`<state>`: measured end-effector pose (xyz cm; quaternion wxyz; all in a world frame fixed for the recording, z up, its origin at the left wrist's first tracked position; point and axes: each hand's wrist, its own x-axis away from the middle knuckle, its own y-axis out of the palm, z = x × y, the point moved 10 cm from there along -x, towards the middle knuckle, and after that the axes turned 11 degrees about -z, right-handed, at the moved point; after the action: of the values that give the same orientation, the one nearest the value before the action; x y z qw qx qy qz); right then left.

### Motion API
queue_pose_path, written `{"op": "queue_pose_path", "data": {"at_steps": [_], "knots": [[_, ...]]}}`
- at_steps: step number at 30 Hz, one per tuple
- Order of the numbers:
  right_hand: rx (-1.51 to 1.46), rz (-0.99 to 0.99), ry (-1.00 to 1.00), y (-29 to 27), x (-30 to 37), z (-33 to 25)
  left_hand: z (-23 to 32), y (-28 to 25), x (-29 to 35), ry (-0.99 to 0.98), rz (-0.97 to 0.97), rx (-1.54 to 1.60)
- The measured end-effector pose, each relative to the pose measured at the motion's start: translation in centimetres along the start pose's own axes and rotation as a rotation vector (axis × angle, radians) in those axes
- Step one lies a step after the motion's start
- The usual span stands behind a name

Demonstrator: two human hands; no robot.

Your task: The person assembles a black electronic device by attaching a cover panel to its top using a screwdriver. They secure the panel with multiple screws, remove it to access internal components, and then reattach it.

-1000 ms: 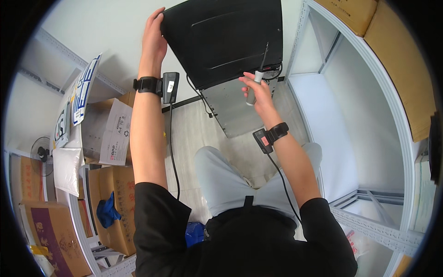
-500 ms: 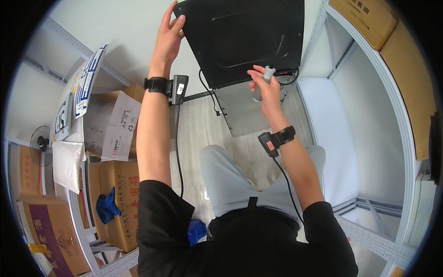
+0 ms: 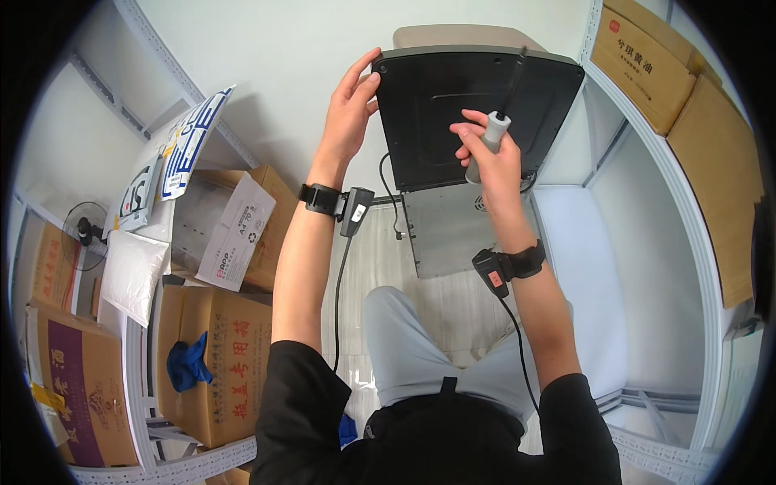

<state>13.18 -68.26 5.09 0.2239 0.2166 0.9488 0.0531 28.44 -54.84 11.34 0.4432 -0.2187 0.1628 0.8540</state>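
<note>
1. At the upper left corner of the black panel (image 3: pixel 420 133), my left hand (image 3: pixel 346 117) is gripping the rim, thumb on the face and fingers curling over the edge.
2. Before the panel's lower right part, my right hand (image 3: pixel 495 158) is holding a screwdriver (image 3: pixel 496 126) by its grey handle; the thumb and fingers are only partly closing around it.
3. The screwdriver's dark shaft is pointing up toward the panel's top edge; I cannot tell whether its tip is touching anything.
4. The panel is facing me, its lower edge meeting a metal case (image 3: pixel 444 234). Beyond the top edge, something beige (image 3: pixel 461 36) is showing.
5. Near the panel's lower left corner, a black cable (image 3: pixel 398 233) is hanging beside the case.
6. Each wrist is wearing a black strapped device (image 3: pixel 356 212).
7. On the shelf (image 3: pixel 137 380) to my left, a white parcel (image 3: pixel 133 271) is lying at the inner edge; a blue cloth (image 3: pixel 188 362) is hanging against a carton (image 3: pixel 246 343).
</note>
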Motion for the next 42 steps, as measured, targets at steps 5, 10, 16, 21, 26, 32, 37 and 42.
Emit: {"op": "queue_pose_path", "data": {"at_steps": [5, 10, 16, 21, 26, 32, 37, 42], "knots": [[0.099, -0.027, 0.084, -0.6, 1.2, -0.6, -0.4, -0.3, 0.0, 0.027, 0.094, -0.063], [0.006, 0.07, 0.033, -4.2, 1.7, -1.6, -0.2, -0.5, -0.3, 0.053, 0.206, -0.089], [0.055, 0.113, -0.039, -7.5, -1.1, -4.3, 1.6, 0.4, -1.4, 0.214, 0.305, -0.212], [0.015, 0.19, -0.102, -9.5, -1.8, -6.3, 2.2, -0.5, -1.7, 0.183, 0.332, -0.314], [-0.023, 0.335, -0.142, -15.5, -3.0, -6.4, 2.3, -0.2, -2.0, 0.107, 0.356, -0.516], [0.397, 0.331, -0.152, -18.4, -6.5, -9.8, 3.8, 1.0, -1.8, 0.095, 0.359, -0.734], [1.103, 0.25, -0.281, -17.2, -8.6, -13.6, 5.7, 2.4, -2.0, 0.19, 0.357, -0.951], [1.465, 0.063, -0.382, -14.9, -9.1, -14.4, 7.2, 7.0, -2.7, 0.357, 0.262, -1.421]]}}
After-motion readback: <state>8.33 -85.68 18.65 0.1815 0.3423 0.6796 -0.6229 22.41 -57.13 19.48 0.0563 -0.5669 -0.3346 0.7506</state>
